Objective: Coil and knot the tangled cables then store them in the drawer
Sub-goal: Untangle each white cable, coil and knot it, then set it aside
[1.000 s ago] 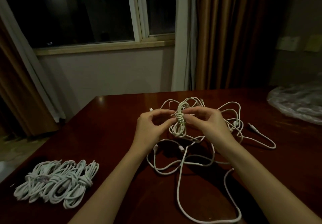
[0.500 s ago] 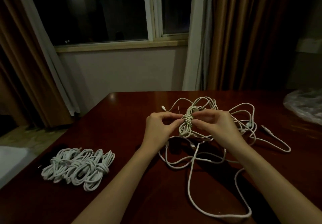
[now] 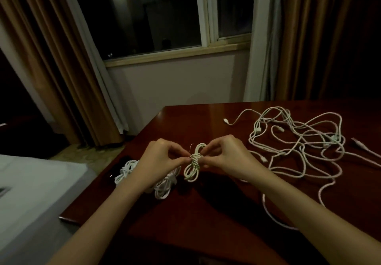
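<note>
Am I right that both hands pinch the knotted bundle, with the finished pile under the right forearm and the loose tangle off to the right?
Not quite: the head view shows the finished pile under the left forearm, not the right. Otherwise correct: the left hand and right hand pinch the knotted bundle, and the loose tangle lies to the right.

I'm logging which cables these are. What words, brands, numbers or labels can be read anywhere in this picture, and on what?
None: no readable text shows anywhere in the head view.
Coiled cable, held between the left hand and right hand: plain, no print visible.
Loose cables on the table: connectors too small and dim to show any marking.
Knotted bundles: no tags visible.
</note>
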{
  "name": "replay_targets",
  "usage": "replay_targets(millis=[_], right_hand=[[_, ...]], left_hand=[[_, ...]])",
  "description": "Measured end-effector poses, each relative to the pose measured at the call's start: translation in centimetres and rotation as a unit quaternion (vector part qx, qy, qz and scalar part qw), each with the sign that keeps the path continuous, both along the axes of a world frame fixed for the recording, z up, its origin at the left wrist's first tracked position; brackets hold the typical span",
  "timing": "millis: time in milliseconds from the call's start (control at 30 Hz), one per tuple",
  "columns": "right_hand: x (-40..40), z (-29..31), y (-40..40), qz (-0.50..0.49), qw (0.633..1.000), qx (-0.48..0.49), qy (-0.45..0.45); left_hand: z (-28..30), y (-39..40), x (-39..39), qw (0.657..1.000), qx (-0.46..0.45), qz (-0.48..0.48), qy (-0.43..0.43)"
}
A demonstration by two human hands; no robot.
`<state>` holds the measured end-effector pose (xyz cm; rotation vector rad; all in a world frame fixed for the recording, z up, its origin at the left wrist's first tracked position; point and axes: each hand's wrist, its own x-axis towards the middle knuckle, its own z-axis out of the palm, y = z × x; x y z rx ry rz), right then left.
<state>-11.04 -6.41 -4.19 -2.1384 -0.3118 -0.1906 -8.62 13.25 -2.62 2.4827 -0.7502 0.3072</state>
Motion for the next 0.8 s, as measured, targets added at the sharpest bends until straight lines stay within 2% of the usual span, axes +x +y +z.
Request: replay_targets(millis=[167, 300, 533, 800], right_hand=[[-0.5, -0.8, 3.4, 0.024, 0.996, -0.083, 0.011], [-0.3, -1.6, 4.1, 0.022, 0.993, -0.11, 0.033], [0.3, -1.9, 3.4, 0.032, 0.988, -0.142, 0.049], [0.9, 1.6, 0.1, 0.018, 0.985, -0.17, 0.034]], left_hand=[[-1.1, 3.1, -1.3, 0.994, 0.108, 0.029, -0.015], [-1.7, 3.6, -1.3, 0.989, 0.144, 0.009, -0.031], [-0.9, 2.9, -0.7, 0.976, 0.218, 0.002, -0.003], [2.5, 0.2, 0.2, 0.987, 0.157, -0.026, -0.02]])
